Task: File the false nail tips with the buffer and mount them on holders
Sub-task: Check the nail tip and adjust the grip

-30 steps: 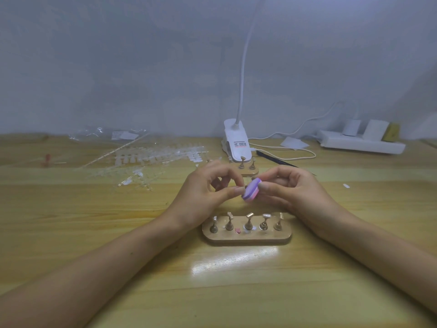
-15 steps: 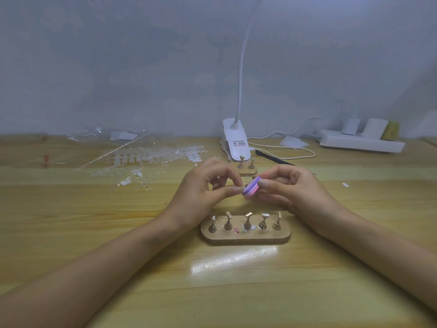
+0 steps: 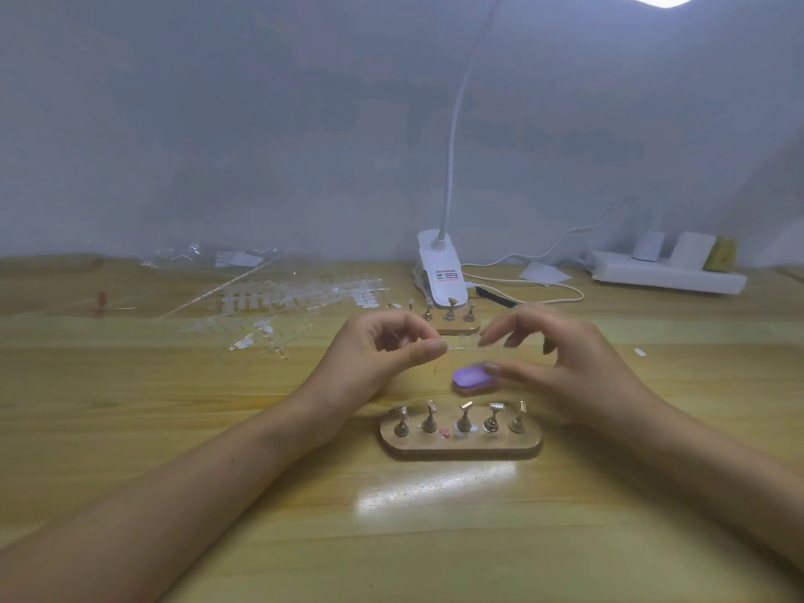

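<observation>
The purple buffer (image 3: 472, 378), pinched upright between both hands 0.5 seconds earlier, now lies flat on the wooden table (image 3: 174, 428), its pink underside just showing along the lower edge. It sits between the 2 hands, just behind the near wooden holder base (image 3: 461, 443). The right hand (image 3: 565, 367) has let it go; the thumb tip hovers at its right end, and whether it touches is unclear through the motion blur. That hand's fingers are now spread and curved above the table.

The left hand (image 3: 378, 354) keeps thumb and forefinger pressed together on a thin clear strip (image 3: 465, 348) that runs toward the right fingertips; whether a nail tip is on it cannot be told.

The near base carries 5 metal holders (image 3: 463, 417) in a row, with a small pink piece (image 3: 444, 433) lying between the 2nd and 3rd. A second holder base (image 3: 452, 317) stands behind the hands, in front of a white clip lamp (image 3: 439, 272). Clear nail-tip sprues (image 3: 278, 306) lie scattered at back left, a white power strip (image 3: 665, 276) at back right. The camera view has tilted up, and the lamp's lit head now shows at the top edge.
</observation>
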